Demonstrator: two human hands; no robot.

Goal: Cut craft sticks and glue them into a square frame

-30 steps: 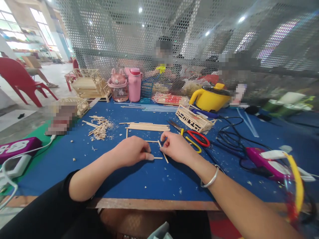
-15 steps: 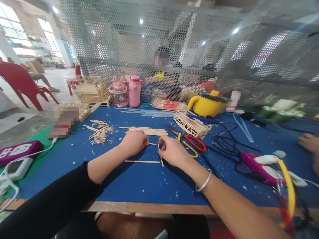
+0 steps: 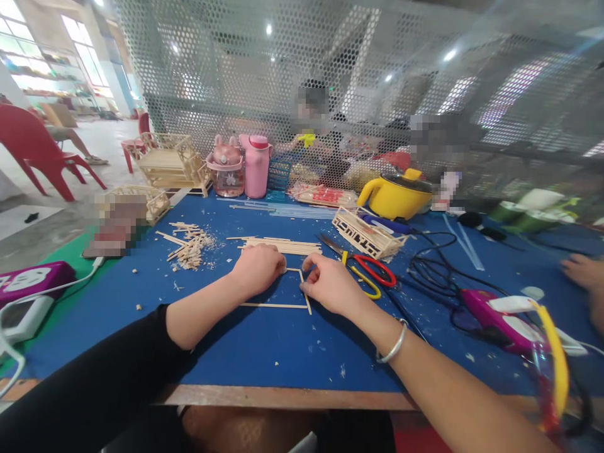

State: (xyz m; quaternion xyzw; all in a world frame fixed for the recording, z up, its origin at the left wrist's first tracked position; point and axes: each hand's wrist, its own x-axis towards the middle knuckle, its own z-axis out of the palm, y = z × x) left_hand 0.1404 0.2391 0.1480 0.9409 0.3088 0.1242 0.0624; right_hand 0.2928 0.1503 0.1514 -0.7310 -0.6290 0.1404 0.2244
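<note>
My left hand (image 3: 258,269) is closed, fingertips pinched at the left end of a thin wooden stick (image 3: 293,270) lying on the blue table mat. With thumb and fingers curled, my right hand (image 3: 326,284) grips a second wooden stick (image 3: 308,303), which slants toward me. The two sticks meet at a corner between my hands. Nearer to me lies a third stick (image 3: 275,306), its right end against the slanted one. Just beyond my hands is a row of loose wooden sticks (image 3: 287,246). My left fingers partly hide the far stick.
Scissors (image 3: 368,270) lie right of my right hand, near a small wooden frame piece (image 3: 368,233) and black cables. A pile of short stick pieces (image 3: 191,245) is at left. A yellow pot (image 3: 399,195) and pink bottle (image 3: 256,167) stand behind. Another person's hand (image 3: 582,272) rests far right.
The far stick and the slanted stick now meet at a corner where a small gap was. The near stick's right end has also come up against the slanted one. The view has shifted slightly.
</note>
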